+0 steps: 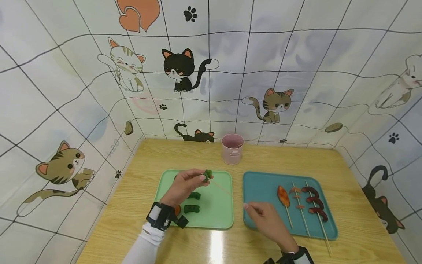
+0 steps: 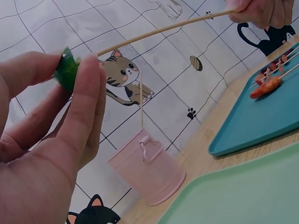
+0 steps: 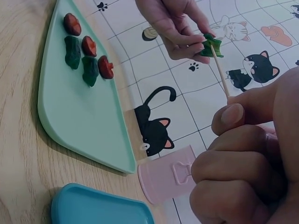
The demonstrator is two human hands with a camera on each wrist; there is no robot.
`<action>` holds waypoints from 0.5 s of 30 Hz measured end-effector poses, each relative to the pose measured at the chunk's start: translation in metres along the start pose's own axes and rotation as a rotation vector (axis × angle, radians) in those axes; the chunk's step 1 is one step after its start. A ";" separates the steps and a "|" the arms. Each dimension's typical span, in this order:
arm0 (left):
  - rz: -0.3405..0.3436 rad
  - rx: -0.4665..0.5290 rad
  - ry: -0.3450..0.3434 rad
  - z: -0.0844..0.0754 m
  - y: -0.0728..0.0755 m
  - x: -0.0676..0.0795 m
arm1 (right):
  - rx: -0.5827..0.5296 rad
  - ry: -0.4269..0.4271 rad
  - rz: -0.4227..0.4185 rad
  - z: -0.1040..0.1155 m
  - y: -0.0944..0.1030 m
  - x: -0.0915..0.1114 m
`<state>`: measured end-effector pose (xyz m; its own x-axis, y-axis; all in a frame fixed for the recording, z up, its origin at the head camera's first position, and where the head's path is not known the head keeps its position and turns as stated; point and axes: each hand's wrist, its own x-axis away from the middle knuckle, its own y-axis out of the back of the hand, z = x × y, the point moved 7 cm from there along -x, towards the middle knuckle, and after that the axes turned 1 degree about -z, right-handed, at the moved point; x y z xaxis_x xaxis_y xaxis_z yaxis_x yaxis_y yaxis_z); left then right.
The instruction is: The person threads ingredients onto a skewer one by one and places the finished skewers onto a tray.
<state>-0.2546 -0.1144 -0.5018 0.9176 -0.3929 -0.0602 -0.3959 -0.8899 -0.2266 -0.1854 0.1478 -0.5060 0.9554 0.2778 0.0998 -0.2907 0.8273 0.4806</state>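
Watching remotely, I see L hand (image 1: 184, 186) pinching green veg (image 1: 207, 175) above green tray (image 1: 215, 214), R hand (image 1: 267, 219) pinching stick (image 2: 163, 31) end near blue tray (image 1: 260, 189) L edge; narrow table (image 1: 237, 178) strip btwn trays.

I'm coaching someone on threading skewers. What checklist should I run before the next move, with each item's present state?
1. Left hand pinches the green piece: ok.
2. Right hand pinches the stick: ok.
3. Stick's far end lined up with that piece: ok, they meet.
4. Tip fully through it: cannot tell, partly hidden.
5. More pieces on the light green tray: ok, two green ones and three red ones.
6. Room on the blue tray: ok, bare left of the three skewers.
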 end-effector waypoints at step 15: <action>-0.088 0.010 0.096 0.019 -0.027 0.003 | 0.029 0.059 -0.055 0.004 -0.006 -0.005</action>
<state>-0.2408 -0.0871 -0.5145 0.9410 -0.3342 0.0538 -0.3131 -0.9198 -0.2364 -0.1886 0.1398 -0.5061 0.9650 0.2613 0.0210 -0.2353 0.8280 0.5090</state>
